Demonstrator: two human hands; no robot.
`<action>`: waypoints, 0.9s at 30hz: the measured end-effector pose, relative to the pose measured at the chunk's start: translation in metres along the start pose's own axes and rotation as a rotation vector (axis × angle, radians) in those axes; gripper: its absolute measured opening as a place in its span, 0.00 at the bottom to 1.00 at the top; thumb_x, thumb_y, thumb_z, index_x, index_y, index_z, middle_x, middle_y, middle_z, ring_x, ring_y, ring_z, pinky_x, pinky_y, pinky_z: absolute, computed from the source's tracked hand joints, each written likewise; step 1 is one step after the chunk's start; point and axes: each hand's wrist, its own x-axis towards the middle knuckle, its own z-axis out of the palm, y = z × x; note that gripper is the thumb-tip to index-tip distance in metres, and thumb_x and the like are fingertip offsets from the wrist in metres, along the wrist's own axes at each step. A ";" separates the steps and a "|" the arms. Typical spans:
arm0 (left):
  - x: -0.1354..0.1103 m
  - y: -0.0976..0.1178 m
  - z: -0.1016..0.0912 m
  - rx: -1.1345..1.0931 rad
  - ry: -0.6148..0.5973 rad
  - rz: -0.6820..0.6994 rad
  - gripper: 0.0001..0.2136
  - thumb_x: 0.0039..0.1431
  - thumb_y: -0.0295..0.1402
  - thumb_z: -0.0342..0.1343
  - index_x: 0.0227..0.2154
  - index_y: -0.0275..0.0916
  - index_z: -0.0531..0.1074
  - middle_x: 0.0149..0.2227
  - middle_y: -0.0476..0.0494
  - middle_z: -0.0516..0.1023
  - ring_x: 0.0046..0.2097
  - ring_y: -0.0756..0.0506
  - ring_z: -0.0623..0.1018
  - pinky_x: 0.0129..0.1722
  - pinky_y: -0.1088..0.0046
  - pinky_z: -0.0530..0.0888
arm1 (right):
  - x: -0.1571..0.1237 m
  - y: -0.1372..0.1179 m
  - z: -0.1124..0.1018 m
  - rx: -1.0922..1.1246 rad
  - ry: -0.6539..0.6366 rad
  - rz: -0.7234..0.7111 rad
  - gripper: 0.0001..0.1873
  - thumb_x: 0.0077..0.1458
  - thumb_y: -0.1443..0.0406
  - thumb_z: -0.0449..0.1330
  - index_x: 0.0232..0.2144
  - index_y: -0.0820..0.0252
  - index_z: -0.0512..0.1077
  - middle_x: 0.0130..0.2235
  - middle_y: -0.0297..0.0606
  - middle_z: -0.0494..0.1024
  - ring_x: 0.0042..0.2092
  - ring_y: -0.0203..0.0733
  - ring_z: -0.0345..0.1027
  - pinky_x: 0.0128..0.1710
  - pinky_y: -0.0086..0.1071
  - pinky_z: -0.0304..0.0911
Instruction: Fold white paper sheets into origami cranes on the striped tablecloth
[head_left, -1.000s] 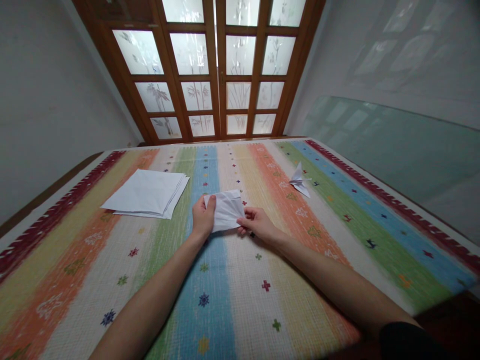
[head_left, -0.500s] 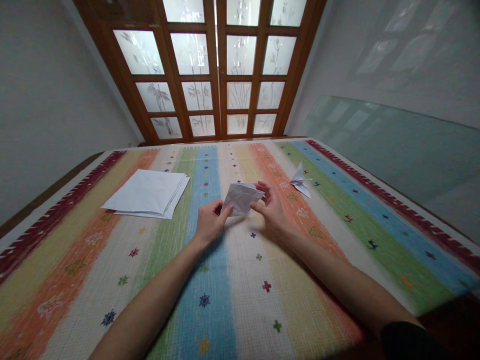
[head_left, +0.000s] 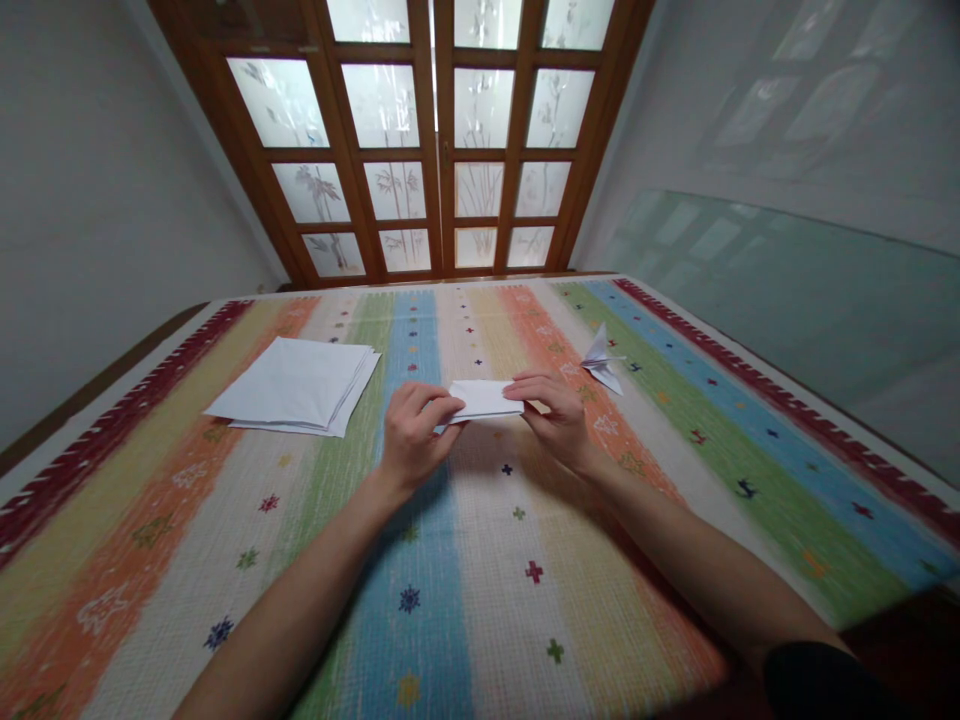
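A small folded sheet of white paper (head_left: 484, 400) is held level between my two hands, a little above the striped tablecloth. My left hand (head_left: 416, 430) pinches its left end between thumb and fingers. At the right end, my right hand (head_left: 553, 415) grips it the same way, fingers on top and thumb below. The near side shows layered edges; how it is folded underneath is hidden.
To the left lies a stack of white paper sheets (head_left: 296, 385). A folded paper crane (head_left: 600, 362) rests on the right. The striped tablecloth (head_left: 435, 620) covers the table. Beyond its far edge stand wooden doors with glass panes (head_left: 480, 190).
The folded paper has tipped from facing me to nearly flat and looks narrower. Both hands have turned, with fingers now over its top at either end.
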 end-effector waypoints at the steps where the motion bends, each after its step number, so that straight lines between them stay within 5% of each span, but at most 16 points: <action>1: 0.002 0.000 -0.001 -0.024 -0.013 0.011 0.03 0.56 0.33 0.60 0.31 0.39 0.76 0.31 0.45 0.77 0.35 0.46 0.73 0.37 0.68 0.69 | 0.000 0.000 0.000 0.002 0.004 0.015 0.08 0.54 0.69 0.59 0.29 0.53 0.77 0.31 0.35 0.81 0.40 0.45 0.75 0.42 0.43 0.68; 8: 0.005 -0.001 -0.005 -0.086 -0.026 -0.004 0.05 0.58 0.32 0.59 0.27 0.39 0.75 0.27 0.47 0.77 0.33 0.47 0.73 0.36 0.69 0.70 | 0.000 0.001 0.000 0.049 -0.031 0.090 0.08 0.53 0.67 0.59 0.27 0.51 0.77 0.31 0.36 0.81 0.39 0.46 0.74 0.43 0.46 0.68; 15: 0.003 0.003 -0.004 -0.065 -0.007 0.055 0.07 0.59 0.28 0.57 0.25 0.40 0.73 0.24 0.49 0.74 0.31 0.48 0.70 0.33 0.71 0.67 | 0.000 -0.009 0.000 -0.029 -0.133 -0.063 0.08 0.50 0.62 0.66 0.35 0.51 0.77 0.37 0.38 0.81 0.42 0.47 0.73 0.44 0.44 0.67; 20: 0.004 0.008 -0.005 -0.075 -0.009 0.074 0.05 0.59 0.28 0.58 0.27 0.40 0.73 0.26 0.49 0.75 0.32 0.48 0.70 0.35 0.70 0.67 | -0.004 -0.016 0.003 -0.091 -0.159 -0.097 0.06 0.57 0.64 0.60 0.33 0.50 0.77 0.34 0.36 0.81 0.37 0.43 0.73 0.40 0.41 0.67; 27: 0.011 0.011 -0.008 -0.362 -0.074 -0.150 0.08 0.54 0.38 0.63 0.26 0.40 0.75 0.27 0.46 0.78 0.34 0.47 0.75 0.39 0.67 0.70 | -0.006 -0.017 0.002 -0.009 -0.124 0.016 0.08 0.56 0.65 0.59 0.31 0.51 0.78 0.31 0.37 0.81 0.34 0.42 0.73 0.35 0.39 0.68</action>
